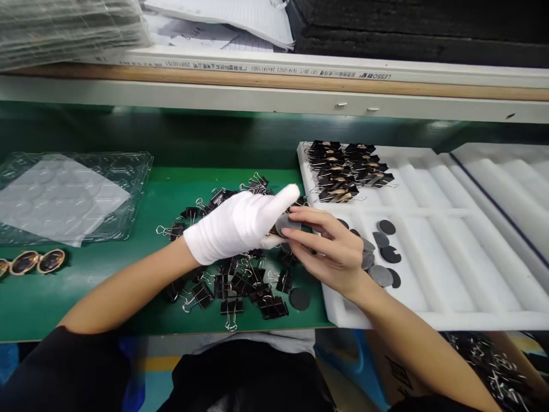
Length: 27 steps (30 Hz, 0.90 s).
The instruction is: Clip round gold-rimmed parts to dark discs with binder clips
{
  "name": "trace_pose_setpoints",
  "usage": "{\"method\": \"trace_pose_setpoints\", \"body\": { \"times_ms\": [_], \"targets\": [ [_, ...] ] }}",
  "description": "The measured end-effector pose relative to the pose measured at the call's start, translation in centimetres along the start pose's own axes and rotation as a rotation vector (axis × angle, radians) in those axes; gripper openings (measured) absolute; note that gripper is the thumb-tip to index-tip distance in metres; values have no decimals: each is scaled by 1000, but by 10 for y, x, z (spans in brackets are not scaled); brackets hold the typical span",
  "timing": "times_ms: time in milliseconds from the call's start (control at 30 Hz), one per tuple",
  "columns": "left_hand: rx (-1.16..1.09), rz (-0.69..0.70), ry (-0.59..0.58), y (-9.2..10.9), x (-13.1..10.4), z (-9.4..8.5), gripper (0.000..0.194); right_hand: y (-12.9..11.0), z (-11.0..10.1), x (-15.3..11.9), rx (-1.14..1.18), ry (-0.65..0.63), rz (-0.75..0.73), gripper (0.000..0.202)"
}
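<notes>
My left hand (246, 220), in a white glove, is over a pile of black binder clips (240, 280) with its thumb stretched out. A sliver of gold shows at its palm, but the glove hides most of what it holds. My bare right hand (330, 246) meets it from the right, fingertips pressed on a round grey disc (287, 224) between the two hands. Another dark disc (299, 298) lies on the green table (141, 292), beside the clips. Several more grey discs (381, 276), some with a notch, lie on the white tray under and beyond my right wrist.
Rows of clips clamped on tan-edged pieces (337, 171) stand in the ribbed white tray (429, 286). A clear plastic tray with a white sheet (64, 197) and gold-rimmed oval pieces (51, 261) are at left. A shelf edge (274, 94) crosses above; a box of clips (493, 366) sits lower right.
</notes>
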<state>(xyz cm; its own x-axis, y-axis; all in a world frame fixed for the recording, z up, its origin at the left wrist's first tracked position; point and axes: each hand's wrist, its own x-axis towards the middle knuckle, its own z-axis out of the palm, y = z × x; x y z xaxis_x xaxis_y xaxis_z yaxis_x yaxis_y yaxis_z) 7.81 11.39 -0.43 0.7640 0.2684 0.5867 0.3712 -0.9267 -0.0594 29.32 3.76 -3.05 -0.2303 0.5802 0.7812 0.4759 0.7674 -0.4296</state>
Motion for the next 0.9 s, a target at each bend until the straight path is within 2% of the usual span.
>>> {"method": "trace_pose_setpoints", "body": {
  "times_ms": [67,133,233,300,400,500,633,767,900],
  "targets": [
    [5,16,20,0,0,0,65,1,3,-1,26,-1,-10,39],
    [7,27,20,1,0,-1,64,-1,5,-1,72,18,85,33],
    [-11,45,27,3,-2,0,64,-4,6,-1,275,57,413,28],
    [-31,44,28,4,-3,1,63,-5,5,0,467,22,656,27],
    [-100,4,18,4,-4,1,55,-3,2,2,649,10,853,23],
    [-267,-64,-51,4,-2,-1,39,-1,1,3,735,61,918,27],
    [-451,-192,-117,7,1,-4,26,0,2,2,743,58,921,27],
    [-466,-356,-179,8,-2,-2,26,-1,2,2,680,33,929,28],
    [-459,-402,-159,9,-5,2,12,0,3,3,655,51,962,31]
  ]
}}
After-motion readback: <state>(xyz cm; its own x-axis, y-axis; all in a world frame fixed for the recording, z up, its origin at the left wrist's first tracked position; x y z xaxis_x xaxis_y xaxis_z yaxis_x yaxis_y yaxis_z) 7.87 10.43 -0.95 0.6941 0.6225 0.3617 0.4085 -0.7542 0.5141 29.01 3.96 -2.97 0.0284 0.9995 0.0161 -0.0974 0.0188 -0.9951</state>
